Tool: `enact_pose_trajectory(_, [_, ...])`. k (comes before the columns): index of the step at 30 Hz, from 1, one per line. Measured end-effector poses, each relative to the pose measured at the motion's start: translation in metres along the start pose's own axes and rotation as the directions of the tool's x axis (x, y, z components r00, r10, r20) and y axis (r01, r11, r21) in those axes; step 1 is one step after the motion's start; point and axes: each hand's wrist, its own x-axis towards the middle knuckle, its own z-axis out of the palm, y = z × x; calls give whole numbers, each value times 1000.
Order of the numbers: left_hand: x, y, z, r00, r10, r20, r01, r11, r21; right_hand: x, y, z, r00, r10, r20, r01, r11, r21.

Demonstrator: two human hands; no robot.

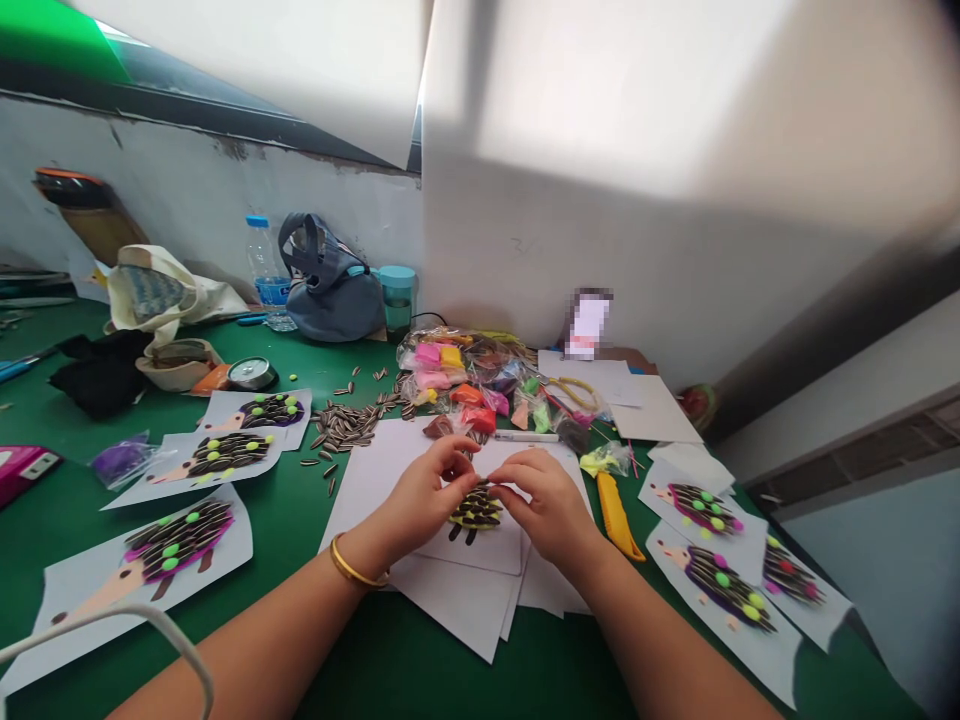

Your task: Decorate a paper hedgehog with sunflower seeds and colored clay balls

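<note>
A left hand and right hand curl, fingertips narrowed, over a spiky, seed-covered figure on smooth white paper; whether they pinch anything is unclear. Beyond, slim striped seeds scatter beside crinkly, brightly coloured plastic packets on a green tabletop.

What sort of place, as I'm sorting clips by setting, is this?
Probably a craft workspace, perhaps a classroom or workroom; which is unclear. Showing it: small clear bags of bright clay-like material, a loose heap of striped brown sunflower seeds, and white-paper hedgehog pictures with seed spines.
</note>
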Motion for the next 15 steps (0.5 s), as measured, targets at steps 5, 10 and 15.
enact_pose_trajectory(5, [-2, 2, 5, 993, -69, 92, 93, 955, -281, 0, -3, -2, 999, 52, -15, -50, 994, 94])
enact_pose_trajectory(10, [-1, 3, 3, 987, -94, 130, 132, 935, -328, 1, -4, -5, 996, 85, 24, -88, 986, 143])
enact_pose_trajectory(15, [5, -9, -9, 999, -34, -12, 35, 995, 96, 5, 7, -17, 963, 240, 123, -238, 971, -29])
